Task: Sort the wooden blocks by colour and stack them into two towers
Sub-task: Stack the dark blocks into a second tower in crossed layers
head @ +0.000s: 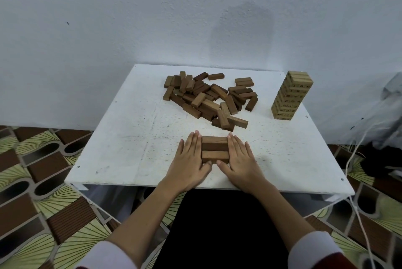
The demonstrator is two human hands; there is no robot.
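Three dark brown blocks (215,149) lie side by side as one flat layer near the front of the white table (134,138). My left hand (189,160) presses flat against the layer's left ends, and my right hand (239,160) presses flat against its right ends, both thumbs touching the near edge. A loose pile of brown blocks (208,99) lies further back in the middle. A tall tower of light-coloured blocks (291,94) stands at the back right.
The table backs onto a pale wall. White cords (356,149) hang past its right edge, beside dark bags on the patterned floor. My dark lap lies under the front edge.
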